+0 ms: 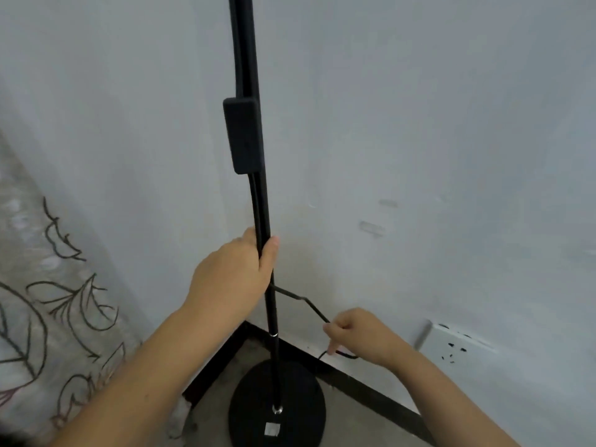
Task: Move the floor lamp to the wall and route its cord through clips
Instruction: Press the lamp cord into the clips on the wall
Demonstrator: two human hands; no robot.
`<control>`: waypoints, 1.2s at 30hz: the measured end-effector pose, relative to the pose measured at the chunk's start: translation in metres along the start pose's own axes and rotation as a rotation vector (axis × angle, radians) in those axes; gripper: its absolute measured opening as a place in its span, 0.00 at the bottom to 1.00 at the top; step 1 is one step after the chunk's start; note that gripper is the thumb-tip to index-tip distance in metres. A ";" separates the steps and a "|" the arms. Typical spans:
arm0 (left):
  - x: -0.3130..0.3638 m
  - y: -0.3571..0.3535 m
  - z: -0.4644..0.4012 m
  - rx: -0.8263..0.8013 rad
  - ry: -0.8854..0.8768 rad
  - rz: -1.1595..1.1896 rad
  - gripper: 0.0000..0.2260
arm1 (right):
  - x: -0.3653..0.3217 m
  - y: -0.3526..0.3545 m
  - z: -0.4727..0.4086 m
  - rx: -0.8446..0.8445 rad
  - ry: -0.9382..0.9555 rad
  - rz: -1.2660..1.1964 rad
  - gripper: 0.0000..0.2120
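A black floor lamp stands upright in the room corner, its thin pole [250, 75] rising from a round black base [300, 395] on the floor. A black switch box [243, 135] sits on the cord along the pole. My left hand [232, 272] is wrapped around the pole about halfway down. The black cord [301, 299] leaves the pole below that hand and runs down to the right. My right hand [358, 337] pinches the cord near the skirting. Two small clear clips [371, 228] [388, 203] stick to the right wall.
A white wall socket [454, 346] is low on the right wall. A black skirting board [371, 385] runs along both walls. A sheer curtain [48, 301] with a dark leaf pattern hangs at the left, close to the lamp base.
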State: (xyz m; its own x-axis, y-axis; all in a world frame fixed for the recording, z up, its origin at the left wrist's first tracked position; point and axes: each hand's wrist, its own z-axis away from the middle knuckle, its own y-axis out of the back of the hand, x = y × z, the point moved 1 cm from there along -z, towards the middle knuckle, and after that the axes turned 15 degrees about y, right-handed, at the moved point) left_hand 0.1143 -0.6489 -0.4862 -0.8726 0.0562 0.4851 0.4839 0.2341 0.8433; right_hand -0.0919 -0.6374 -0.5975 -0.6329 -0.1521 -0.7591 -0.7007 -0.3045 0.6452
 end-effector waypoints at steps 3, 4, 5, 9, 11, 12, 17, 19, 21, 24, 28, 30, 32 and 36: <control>-0.002 -0.002 0.009 -0.184 0.099 -0.158 0.24 | 0.009 0.015 0.021 0.021 -0.099 -0.505 0.12; 0.001 -0.007 0.014 -0.337 0.135 -0.052 0.24 | 0.011 0.020 0.029 0.015 -0.122 -0.652 0.10; 0.008 -0.013 0.020 -0.506 0.176 0.077 0.23 | 0.012 0.024 0.036 -0.007 -0.141 -0.733 0.09; 0.042 -0.055 0.034 -0.748 0.242 0.517 0.19 | 0.009 0.041 0.051 -0.169 -0.188 -0.704 0.26; 0.054 -0.072 0.029 -0.712 0.267 0.719 0.20 | 0.004 0.046 0.053 -0.168 -0.197 -0.617 0.24; 0.058 -0.078 0.023 -0.661 0.270 0.779 0.20 | 0.004 0.048 0.053 -0.117 -0.181 -0.599 0.20; 0.066 -0.095 -0.012 -0.463 0.293 0.912 0.19 | 0.003 0.075 0.052 0.510 0.026 -0.785 0.12; 0.073 -0.100 -0.020 -0.457 0.316 0.975 0.19 | -0.008 0.091 0.051 0.692 0.093 -0.691 0.13; 0.081 -0.104 -0.028 -0.456 0.361 1.052 0.18 | -0.023 0.101 0.045 0.798 0.128 -0.509 0.15; 0.089 -0.107 -0.038 -0.430 0.424 1.146 0.18 | -0.043 0.103 0.035 0.888 0.155 -0.222 0.15; 0.095 -0.111 -0.038 -0.457 0.415 1.256 0.17 | -0.050 0.107 0.032 0.981 0.174 -0.110 0.15; 0.099 -0.113 -0.036 -0.515 0.412 1.340 0.16 | -0.048 0.110 0.033 1.032 0.167 -0.100 0.14; 0.103 -0.114 -0.036 -0.550 0.408 1.388 0.15 | -0.044 0.111 0.035 1.066 0.147 -0.093 0.14; 0.104 -0.114 -0.038 -0.517 0.348 1.362 0.15 | -0.029 0.107 0.048 1.074 0.089 -0.079 0.15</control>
State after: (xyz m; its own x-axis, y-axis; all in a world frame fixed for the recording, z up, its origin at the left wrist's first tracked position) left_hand -0.0292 -0.7065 -0.5233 0.2774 -0.3016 0.9122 0.9257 -0.1702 -0.3378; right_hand -0.1642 -0.6206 -0.5024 -0.5777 -0.2488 -0.7774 -0.6882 0.6606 0.3000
